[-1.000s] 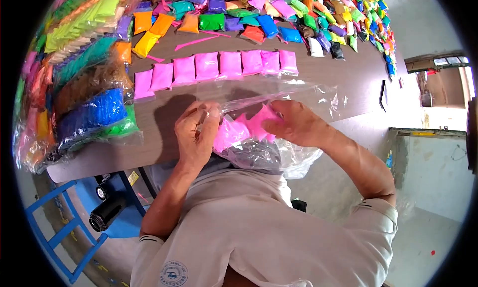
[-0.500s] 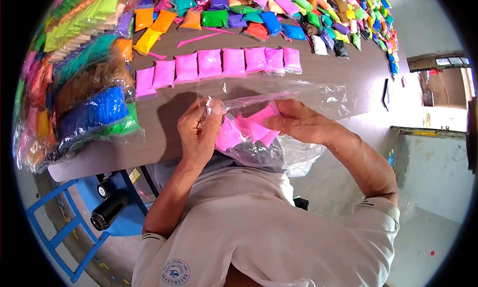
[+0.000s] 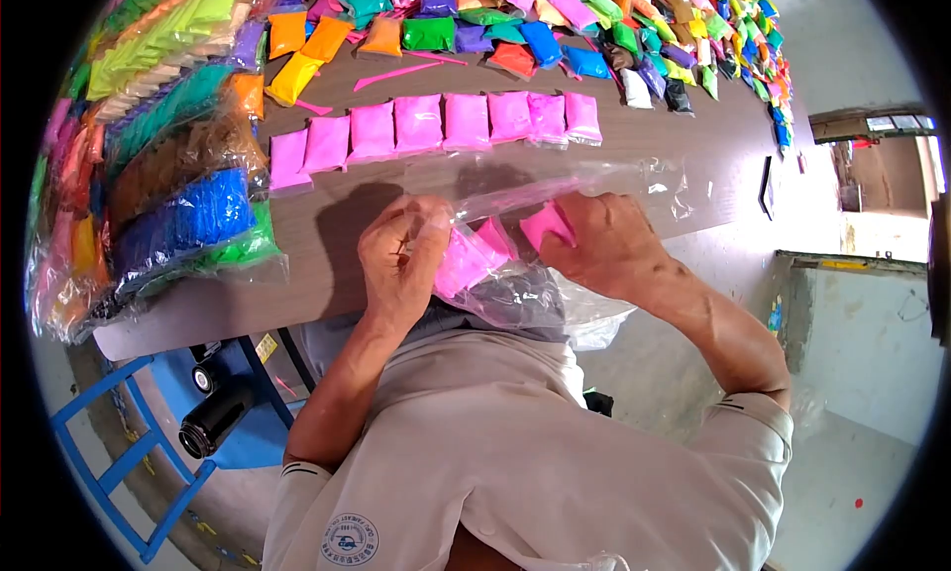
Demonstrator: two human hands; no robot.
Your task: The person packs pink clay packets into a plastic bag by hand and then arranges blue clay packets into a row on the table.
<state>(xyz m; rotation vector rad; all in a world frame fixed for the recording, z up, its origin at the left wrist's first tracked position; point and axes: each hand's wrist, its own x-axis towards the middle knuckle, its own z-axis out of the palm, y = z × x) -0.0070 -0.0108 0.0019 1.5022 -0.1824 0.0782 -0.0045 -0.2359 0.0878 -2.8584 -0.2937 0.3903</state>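
Head view showed your left hand (image 3: 401, 259) with fingers closed on the clear plastic bag (image 3: 515, 299), on your side of the row of pink packets (image 3: 417, 123). Your right hand (image 3: 604, 239) pinched a single pink packet (image 3: 543, 226), apart from the bagged packets (image 3: 466, 259) and so handled separately; whether it cleared the film was unclear. Nearer you than the row, the round shirt emblem (image 3: 350, 539) bore lettering too small to read.

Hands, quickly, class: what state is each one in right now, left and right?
Left hand: closed, gripping the clear plastic bag.
Right hand: closed, holding a pink packet.
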